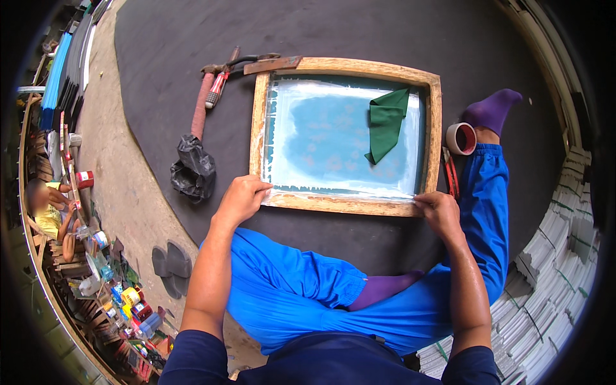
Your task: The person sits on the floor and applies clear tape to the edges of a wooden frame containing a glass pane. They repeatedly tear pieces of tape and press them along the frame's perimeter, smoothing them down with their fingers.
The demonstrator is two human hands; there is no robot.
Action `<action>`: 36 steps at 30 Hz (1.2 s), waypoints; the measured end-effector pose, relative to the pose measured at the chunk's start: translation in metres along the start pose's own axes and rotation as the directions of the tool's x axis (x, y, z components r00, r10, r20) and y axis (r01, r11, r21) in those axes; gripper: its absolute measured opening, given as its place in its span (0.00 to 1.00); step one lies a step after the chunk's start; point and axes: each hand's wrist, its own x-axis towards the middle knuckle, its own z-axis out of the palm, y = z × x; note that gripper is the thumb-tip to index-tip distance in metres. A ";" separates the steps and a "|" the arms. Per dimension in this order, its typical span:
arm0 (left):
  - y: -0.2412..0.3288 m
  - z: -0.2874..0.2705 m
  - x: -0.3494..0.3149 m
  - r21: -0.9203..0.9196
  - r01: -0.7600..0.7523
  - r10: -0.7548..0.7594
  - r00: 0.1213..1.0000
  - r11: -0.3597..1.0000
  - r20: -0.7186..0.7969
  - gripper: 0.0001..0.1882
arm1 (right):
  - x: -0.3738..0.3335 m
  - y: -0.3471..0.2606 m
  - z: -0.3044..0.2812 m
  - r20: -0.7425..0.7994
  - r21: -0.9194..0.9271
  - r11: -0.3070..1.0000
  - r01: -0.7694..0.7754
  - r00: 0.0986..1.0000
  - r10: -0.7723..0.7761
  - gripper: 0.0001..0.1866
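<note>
A wooden screen frame (346,205) lies on the dark mat before me, its mesh blue in the middle with white around it. My left hand (242,200) pinches the near left corner with bent fingers. At the near right corner, my right hand (439,212) grips the edge between thumb and fingers. A folded green cloth (387,126) rests on the mesh toward the right. Across the far left corner lies a flat brown strip (273,65).
Left of the frame are a hammer (203,106), a screwdriver (217,88) and a crumpled black plastic bag (193,168). A tape roll (461,138) and red-handled tool (451,173) sit by my right leg. Slippers (172,268), paint containers (131,296) and another person (51,212) are left.
</note>
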 end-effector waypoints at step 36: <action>0.000 -0.004 0.004 -0.059 0.118 -0.111 0.988 0.991 0.112 0.11 | 0.007 -0.011 -0.006 0.104 -0.116 0.992 -0.050 0.993 0.062 0.11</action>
